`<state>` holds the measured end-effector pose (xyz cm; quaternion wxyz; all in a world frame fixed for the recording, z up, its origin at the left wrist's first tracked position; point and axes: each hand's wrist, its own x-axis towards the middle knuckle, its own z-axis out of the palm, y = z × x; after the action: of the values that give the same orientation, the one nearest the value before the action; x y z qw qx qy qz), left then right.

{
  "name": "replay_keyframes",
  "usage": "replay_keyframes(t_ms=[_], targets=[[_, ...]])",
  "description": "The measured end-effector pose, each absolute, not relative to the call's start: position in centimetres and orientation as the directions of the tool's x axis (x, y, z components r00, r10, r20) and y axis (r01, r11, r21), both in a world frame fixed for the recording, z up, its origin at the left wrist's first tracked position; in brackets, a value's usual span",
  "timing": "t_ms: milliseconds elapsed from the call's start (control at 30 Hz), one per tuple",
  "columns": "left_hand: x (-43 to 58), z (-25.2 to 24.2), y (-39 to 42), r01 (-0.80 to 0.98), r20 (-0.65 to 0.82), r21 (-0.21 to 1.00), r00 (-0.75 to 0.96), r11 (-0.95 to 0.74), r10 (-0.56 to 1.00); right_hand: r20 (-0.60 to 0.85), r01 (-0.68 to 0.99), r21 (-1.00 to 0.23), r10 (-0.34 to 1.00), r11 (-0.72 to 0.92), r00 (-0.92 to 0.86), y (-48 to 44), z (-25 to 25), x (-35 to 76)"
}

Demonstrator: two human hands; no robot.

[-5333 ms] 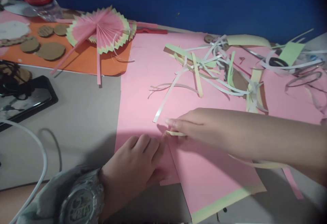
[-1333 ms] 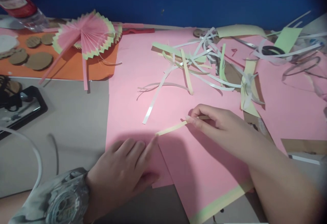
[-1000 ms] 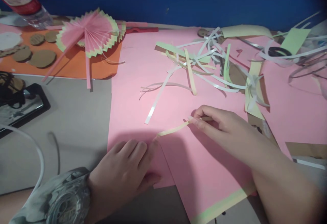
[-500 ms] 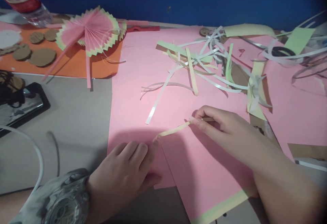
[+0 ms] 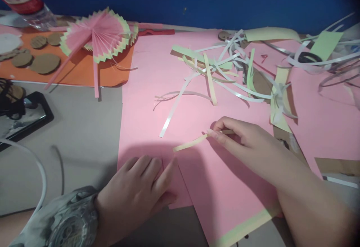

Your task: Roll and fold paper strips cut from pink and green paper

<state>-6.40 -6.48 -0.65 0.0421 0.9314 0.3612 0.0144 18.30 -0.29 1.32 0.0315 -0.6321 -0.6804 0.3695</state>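
Observation:
Between thumb and forefinger, my right hand point(image 5: 236, 136) pinches a narrow pale-yellow paper strip point(image 5: 192, 142). The strip's free end points left, just above the pink paper, and its other end passes behind my fingers. My left hand point(image 5: 140, 183) rests on the pink sheet point(image 5: 146, 119), the forefinger stretched toward the strip's free end and apart from it. Its other fingers are bent and nothing shows in them. A pink sheet with a green and yellow edge point(image 5: 244, 228) lies beneath my right hand.
White, green and yellow paper strips point(image 5: 216, 67) lie heaped behind my hands. A folded pink paper fan point(image 5: 95, 33) rests on orange paper point(image 5: 112, 76), beside cardboard discs point(image 5: 45, 63). Further left are a phone point(image 5: 30, 112), a white cable point(image 5: 42, 172) and a bottle point(image 5: 28, 3).
My left forefinger has drawn back from the strip's end, leaving that end free. My right hand keeps its pinch in nearly the same place.

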Motion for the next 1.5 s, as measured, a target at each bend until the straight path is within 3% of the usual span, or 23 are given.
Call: replay_keyframes(t_ms=[500,1100,1500], targets=[[-6.06,-0.48,-6.49,0.7,0.001,0.055,0.713,-0.712,0.701,-0.405,0.844,-0.533,0.894,-0.058,-0.194,-0.39,0.98,18.29],[-5.94,-0.26,-6.66,0.721,0.007,0.04,0.692,-0.692,0.722,-0.328,0.897,-0.441,0.924,0.036,-0.198,-0.37,0.95,17.98],[-6.26,-0.71,-6.02,0.72,0.104,0.045,0.686,-0.692,0.72,-0.315,0.928,-0.36,0.925,0.092,-0.214,-0.58,0.71,17.9]])
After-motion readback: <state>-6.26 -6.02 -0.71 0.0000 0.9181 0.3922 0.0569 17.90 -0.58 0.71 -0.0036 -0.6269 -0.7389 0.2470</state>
